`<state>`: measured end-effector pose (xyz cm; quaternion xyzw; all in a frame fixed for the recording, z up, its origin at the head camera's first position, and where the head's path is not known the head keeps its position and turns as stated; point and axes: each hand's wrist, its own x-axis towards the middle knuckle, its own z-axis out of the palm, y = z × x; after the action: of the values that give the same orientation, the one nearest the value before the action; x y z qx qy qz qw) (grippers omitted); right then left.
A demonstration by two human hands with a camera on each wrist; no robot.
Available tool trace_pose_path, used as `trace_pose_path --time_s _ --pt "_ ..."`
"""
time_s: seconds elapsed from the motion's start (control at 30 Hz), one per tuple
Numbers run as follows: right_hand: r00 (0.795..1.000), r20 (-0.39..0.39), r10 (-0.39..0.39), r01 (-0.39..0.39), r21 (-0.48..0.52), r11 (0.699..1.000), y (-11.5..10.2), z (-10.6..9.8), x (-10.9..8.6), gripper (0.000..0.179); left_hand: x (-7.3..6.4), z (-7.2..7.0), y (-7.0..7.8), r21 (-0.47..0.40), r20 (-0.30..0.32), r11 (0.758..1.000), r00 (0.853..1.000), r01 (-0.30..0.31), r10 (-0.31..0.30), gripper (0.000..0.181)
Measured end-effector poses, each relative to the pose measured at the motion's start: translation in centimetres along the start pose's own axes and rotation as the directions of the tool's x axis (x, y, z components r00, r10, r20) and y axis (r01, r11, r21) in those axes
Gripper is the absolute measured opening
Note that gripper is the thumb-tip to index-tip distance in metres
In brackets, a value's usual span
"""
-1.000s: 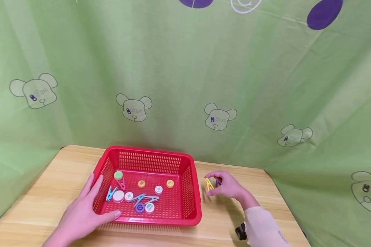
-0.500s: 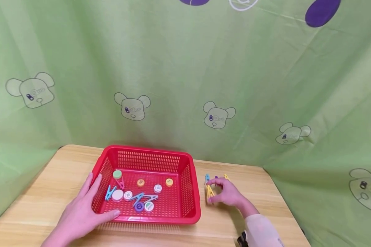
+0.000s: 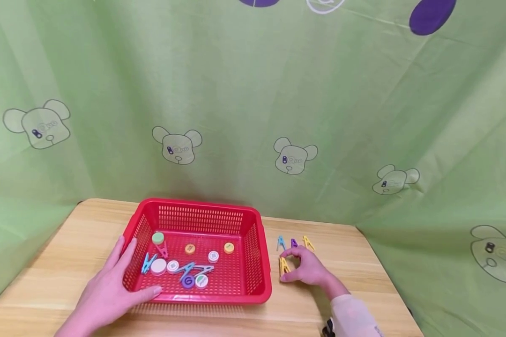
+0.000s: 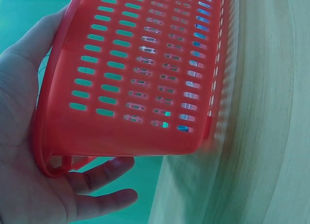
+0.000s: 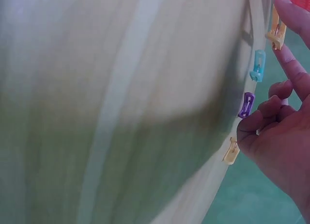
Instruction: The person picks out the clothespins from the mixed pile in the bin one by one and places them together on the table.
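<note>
Left hand (image 3: 107, 291) touches a red basket (image 3: 212, 298); right hand (image 3: 309, 267) apparently pinches a yellow clip (image 3: 284, 266).

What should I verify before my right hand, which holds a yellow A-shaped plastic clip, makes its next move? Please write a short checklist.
1. Grip of the right hand on the yellow A-shaped plastic clip: ok, between thumb and finger.
2. That clip off the light wood-grain table: cannot tell.
3. Right hand free for another clip: not ok, its grip is occupied.
4. Left hand on the red perforated plastic basket: ok, it touches the rim.
5. Light-blue plastic clip, purple plastic clip and second yellow plastic clip apart: ok, gaps show.
</note>
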<state>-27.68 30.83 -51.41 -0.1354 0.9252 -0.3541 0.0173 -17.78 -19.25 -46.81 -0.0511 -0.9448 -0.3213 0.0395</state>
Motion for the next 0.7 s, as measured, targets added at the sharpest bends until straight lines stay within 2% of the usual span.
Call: trace_pose_path --time_s 0.3,0.7 --pt "0.999 -0.035 -0.004 0.002 -0.044 0.999 0.4 1.1 0.2 0.061 -0.1 0.1 0.0 0.005 -0.027 1.000 0.999 -0.023 0.023 0.132" --pt "0.998 -0.056 0.024 -0.026 -0.042 0.999 0.7 1.4 0.8 0.061 0.2 0.2 -0.2 -0.004 -0.012 1.000 1.000 0.000 0.000 0.131"
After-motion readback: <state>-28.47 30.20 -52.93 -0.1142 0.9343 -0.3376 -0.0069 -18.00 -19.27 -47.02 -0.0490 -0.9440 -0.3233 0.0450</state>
